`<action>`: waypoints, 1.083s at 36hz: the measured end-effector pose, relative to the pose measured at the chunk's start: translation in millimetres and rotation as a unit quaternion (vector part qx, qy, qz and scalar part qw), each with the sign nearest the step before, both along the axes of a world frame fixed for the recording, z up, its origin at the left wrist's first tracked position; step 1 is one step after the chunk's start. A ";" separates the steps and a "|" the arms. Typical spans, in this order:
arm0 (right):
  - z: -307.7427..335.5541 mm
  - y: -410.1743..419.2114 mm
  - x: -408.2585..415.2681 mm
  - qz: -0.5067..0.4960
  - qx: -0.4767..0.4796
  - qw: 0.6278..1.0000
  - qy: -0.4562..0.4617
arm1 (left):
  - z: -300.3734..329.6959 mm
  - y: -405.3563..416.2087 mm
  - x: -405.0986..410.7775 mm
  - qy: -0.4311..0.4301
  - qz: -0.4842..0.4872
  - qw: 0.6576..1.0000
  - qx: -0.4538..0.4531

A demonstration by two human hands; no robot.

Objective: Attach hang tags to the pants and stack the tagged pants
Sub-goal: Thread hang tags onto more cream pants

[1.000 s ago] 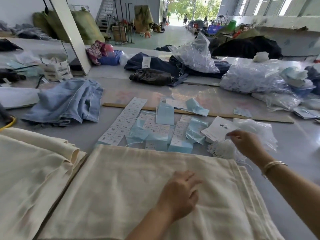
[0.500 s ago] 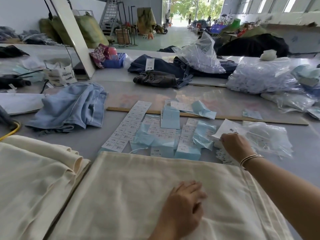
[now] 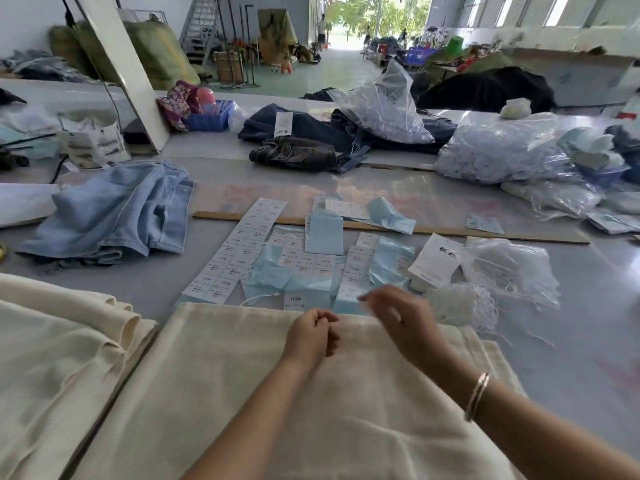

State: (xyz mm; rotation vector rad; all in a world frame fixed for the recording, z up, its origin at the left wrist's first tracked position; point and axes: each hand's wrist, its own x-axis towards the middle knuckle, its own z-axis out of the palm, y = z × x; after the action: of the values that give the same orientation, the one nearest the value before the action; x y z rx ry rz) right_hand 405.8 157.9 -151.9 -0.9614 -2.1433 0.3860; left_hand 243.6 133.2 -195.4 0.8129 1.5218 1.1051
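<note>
I note the right hand [image 3: 403,322] has left the hang-tag pile [image 3: 434,261] and joined the left hand [image 3: 310,336] over the cream pants [image 3: 242,393] on the tabletop, both sets of fingers curled narrow, contents unclear, so tagging looks imminent; clear bag [image 3: 509,268] holds strings

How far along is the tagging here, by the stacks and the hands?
Done: a stack of folded cream pants lies at the left, though no tags show on it. In hand: another cream pair lies flat in front; the left hand and right hand hover over its top edge, with what they hold too blurred to tell. Left: no tag shows on this pair, and white hang tags lie unused beside the string bag.
</note>
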 end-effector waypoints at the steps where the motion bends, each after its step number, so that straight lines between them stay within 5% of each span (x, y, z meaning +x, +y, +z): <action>1: -0.3 8.9 -1.7 -0.056 -0.013 0.998 0.014 | -1.7 0.5 -0.5 0.055 -0.025 0.998 0.004; 7: -27.5 4.8 -18.0 0.008 -0.077 0.996 -0.049 | 6.2 5.6 4.2 0.120 -0.058 0.991 -0.007; 11: -37.0 -9.4 -27.5 -0.007 -0.048 0.998 0.043 | 15.0 7.4 0.5 -0.093 -0.119 0.983 -0.108; 14: -39.0 -14.2 -32.8 -0.024 -0.109 0.990 0.088 | 15.6 6.4 2.6 -0.117 -0.138 0.980 -0.088; 19: -30.0 -2.0 -30.4 -0.073 -0.181 0.964 0.179 | 8.2 7.9 8.3 -0.022 -0.158 0.985 -0.059; 21: -23.8 11.8 -27.1 -0.109 -0.160 0.968 0.162 | 8.1 9.8 8.9 0.119 -0.176 0.977 -0.012; 24: -20.5 35.0 -21.8 -0.109 -0.113 0.987 -0.030 | 3.9 10.3 6.1 0.412 -0.198 0.883 0.104; 26: -23.8 48.8 -19.1 -0.081 -0.099 0.978 -0.165 | -4.0 7.5 6.3 0.488 -0.199 0.828 0.189; 31: -30.1 59.4 -21.4 -0.054 -0.064 0.955 -0.286 | -24.7 -2.5 9.8 0.532 -0.153 0.787 0.272; 39: -32.9 66.4 -26.1 -0.107 -0.145 0.962 -0.203 | -36.5 1.3 7.8 0.509 -0.180 0.801 0.259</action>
State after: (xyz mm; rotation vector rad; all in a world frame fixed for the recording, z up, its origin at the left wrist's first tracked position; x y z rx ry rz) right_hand 379.8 224.4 -184.9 -1.5367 -2.3501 0.4330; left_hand 251.4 134.5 -231.9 2.2477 1.7629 0.7946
